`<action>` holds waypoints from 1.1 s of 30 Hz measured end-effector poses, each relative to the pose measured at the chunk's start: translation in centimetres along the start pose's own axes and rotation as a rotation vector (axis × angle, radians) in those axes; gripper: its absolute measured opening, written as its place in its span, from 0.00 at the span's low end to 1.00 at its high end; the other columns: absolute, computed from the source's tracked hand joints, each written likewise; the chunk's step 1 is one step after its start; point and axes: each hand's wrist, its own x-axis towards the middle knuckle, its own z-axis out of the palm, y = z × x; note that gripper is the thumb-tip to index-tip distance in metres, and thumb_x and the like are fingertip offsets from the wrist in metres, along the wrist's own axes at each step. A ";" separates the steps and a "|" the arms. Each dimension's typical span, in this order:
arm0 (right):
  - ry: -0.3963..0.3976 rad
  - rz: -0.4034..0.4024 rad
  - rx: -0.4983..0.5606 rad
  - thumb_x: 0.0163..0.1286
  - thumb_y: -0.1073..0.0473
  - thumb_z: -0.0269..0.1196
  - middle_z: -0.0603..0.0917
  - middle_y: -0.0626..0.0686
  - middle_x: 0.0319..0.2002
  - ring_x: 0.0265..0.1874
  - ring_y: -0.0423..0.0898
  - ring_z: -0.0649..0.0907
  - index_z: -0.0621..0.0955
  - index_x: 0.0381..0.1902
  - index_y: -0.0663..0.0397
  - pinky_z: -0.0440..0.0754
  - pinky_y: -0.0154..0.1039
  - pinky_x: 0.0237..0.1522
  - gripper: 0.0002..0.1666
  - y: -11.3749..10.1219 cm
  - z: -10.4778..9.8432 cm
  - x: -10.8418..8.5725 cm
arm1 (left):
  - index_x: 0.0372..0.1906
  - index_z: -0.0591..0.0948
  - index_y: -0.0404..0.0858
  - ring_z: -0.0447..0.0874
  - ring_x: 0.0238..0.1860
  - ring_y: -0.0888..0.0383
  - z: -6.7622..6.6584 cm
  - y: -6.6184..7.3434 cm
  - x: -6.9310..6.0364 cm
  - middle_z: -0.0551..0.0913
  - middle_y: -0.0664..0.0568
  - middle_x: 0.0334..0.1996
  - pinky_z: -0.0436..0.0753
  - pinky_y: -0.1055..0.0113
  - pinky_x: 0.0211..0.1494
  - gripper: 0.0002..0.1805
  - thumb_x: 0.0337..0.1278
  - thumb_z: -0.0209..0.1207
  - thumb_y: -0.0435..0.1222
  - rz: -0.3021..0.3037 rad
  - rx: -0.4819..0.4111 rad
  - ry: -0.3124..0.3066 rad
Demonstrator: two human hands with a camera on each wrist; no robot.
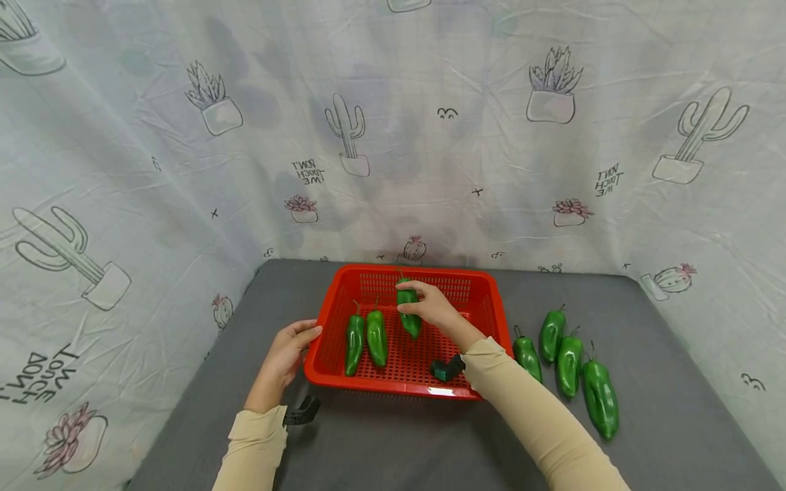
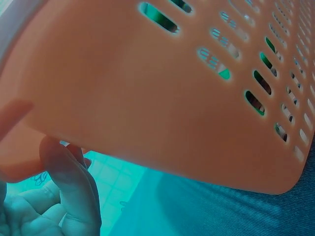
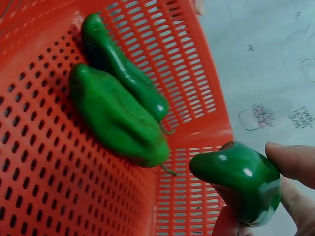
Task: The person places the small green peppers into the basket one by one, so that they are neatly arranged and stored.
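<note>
Between the thumb and fingers of my right hand (image 1: 432, 305) is a green pepper (image 1: 410, 326), held over the red plastic basket (image 1: 413, 389). The right wrist view shows the same pepper (image 3: 241, 179) pinched near the basket's far wall. Two more green peppers (image 1: 355, 343) (image 1: 377, 339) lie side by side in the basket's left part, stems toward the back. My left hand (image 1: 287, 353) grips the basket's left rim. In the left wrist view, fingers (image 2: 69, 182) of that hand curl at the rim beside the basket's outer wall (image 2: 123, 98).
To the right of the basket, several green peppers (image 1: 569, 365) lie in a loose group on the grey table (image 1: 393, 443). A white cloth (image 1: 405, 136) printed with cactus drawings hangs behind and around the table. My right forearm crosses the basket's front right corner.
</note>
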 end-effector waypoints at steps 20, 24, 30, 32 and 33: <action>-0.089 0.102 -0.047 0.62 0.65 0.65 0.78 0.61 0.49 0.40 0.48 0.82 0.74 0.62 0.53 0.82 0.41 0.38 0.29 1.5 1.8 1.0 | 0.60 0.68 0.28 0.81 0.34 0.61 -0.1 0.1 -0.1 0.81 0.54 0.38 0.83 0.67 0.38 0.24 0.65 0.56 0.38 -0.007 0.012 0.000; -0.097 0.103 -0.064 0.61 0.66 0.65 0.78 0.60 0.51 0.41 0.48 0.82 0.75 0.62 0.54 0.82 0.41 0.39 0.29 1.6 2.0 1.1 | 0.60 0.68 0.27 0.81 0.34 0.62 -0.1 0.1 -0.1 0.81 0.55 0.37 0.83 0.68 0.38 0.25 0.64 0.56 0.37 -0.006 0.003 -0.002; -0.110 0.104 -0.117 0.60 0.67 0.66 0.80 0.58 0.49 0.41 0.47 0.81 0.76 0.60 0.53 0.81 0.42 0.40 0.29 2.0 2.2 1.3 | 0.60 0.67 0.27 0.81 0.34 0.61 -0.1 0.0 0.0 0.80 0.56 0.36 0.83 0.68 0.38 0.24 0.64 0.56 0.36 -0.004 -0.009 -0.007; -0.112 0.102 -0.140 0.59 0.66 0.66 0.80 0.58 0.50 0.42 0.48 0.81 0.76 0.59 0.53 0.81 0.42 0.41 0.28 2.2 2.3 1.4 | 0.60 0.67 0.27 0.81 0.34 0.61 -0.1 0.0 0.0 0.80 0.55 0.36 0.83 0.68 0.38 0.24 0.65 0.56 0.35 -0.003 -0.010 -0.008; -0.113 0.101 -0.153 0.59 0.66 0.67 0.79 0.58 0.52 0.44 0.49 0.81 0.77 0.59 0.53 0.81 0.42 0.42 0.28 2.3 2.3 1.4 | 0.60 0.67 0.27 0.81 0.34 0.61 -0.1 0.0 0.0 0.80 0.55 0.37 0.83 0.68 0.39 0.24 0.65 0.56 0.36 -0.003 -0.009 -0.010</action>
